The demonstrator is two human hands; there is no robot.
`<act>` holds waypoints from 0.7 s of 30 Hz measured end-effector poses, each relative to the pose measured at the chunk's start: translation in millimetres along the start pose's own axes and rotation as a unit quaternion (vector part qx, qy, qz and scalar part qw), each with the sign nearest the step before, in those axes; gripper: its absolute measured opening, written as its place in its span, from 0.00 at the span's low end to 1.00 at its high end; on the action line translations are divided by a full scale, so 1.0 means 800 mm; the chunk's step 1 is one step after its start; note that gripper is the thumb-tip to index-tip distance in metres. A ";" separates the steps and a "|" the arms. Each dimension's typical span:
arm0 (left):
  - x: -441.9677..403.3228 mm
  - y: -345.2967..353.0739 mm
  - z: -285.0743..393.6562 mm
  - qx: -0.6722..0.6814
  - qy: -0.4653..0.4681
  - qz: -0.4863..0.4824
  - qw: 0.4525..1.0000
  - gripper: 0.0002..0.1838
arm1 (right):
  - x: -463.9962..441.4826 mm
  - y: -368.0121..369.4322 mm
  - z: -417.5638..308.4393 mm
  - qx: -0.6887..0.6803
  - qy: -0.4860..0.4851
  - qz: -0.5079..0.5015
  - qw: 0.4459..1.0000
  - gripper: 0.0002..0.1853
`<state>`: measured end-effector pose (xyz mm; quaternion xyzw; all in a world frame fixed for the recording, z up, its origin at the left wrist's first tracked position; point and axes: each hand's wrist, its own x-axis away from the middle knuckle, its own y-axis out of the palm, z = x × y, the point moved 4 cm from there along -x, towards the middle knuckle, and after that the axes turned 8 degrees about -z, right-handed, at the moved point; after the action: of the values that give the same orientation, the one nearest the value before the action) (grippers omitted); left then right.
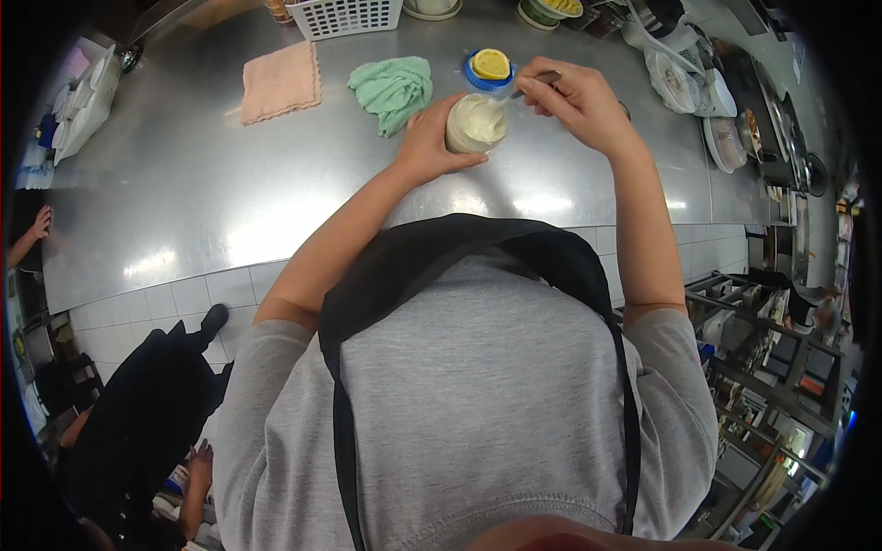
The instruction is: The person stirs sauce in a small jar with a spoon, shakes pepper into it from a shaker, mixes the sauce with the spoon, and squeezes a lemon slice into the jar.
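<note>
My left hand [430, 142] is wrapped round the side of a glass jar [470, 143] on the steel table. Pale, creamy stuff [480, 118] fills the jar to near its rim. Between the fingers of my right hand [577, 99] is the handle of a spoon [548, 77], which slants down toward the jar's mouth; whether its tip touches the cream I cannot tell. Just beyond the jar, a cut lemon [490, 63] lies on a blue lid [501, 84]. A crumpled green cloth [390, 90] lies to the left of the lid.
A pink cloth [281, 83] lies flat farther left on the steel table [184, 184]. At the back stand a white basket [344, 18] and a green bowl [549, 11]. Plastic containers [724, 142] are at the right. A person in black [138, 413] is at the lower left.
</note>
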<state>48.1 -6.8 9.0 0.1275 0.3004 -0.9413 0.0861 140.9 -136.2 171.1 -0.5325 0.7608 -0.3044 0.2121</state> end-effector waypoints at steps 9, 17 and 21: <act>0.001 0.000 0.000 0.006 -0.001 -0.003 1.000 0.48 | 0.004 -0.005 0.001 0.033 0.032 0.023 0.999 0.10; -0.001 0.003 -0.006 0.051 -0.016 -0.022 0.998 0.50 | 0.010 0.049 0.050 -0.196 0.080 0.082 0.974 0.10; -0.001 0.001 -0.003 0.026 -0.012 -0.018 0.999 0.50 | 0.012 0.032 0.048 -0.101 0.027 0.133 0.986 0.09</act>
<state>49.6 -6.0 6.8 0.1132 0.2765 -0.9518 0.0697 145.0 -148.1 125.8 -0.4372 0.8568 -0.2095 0.1755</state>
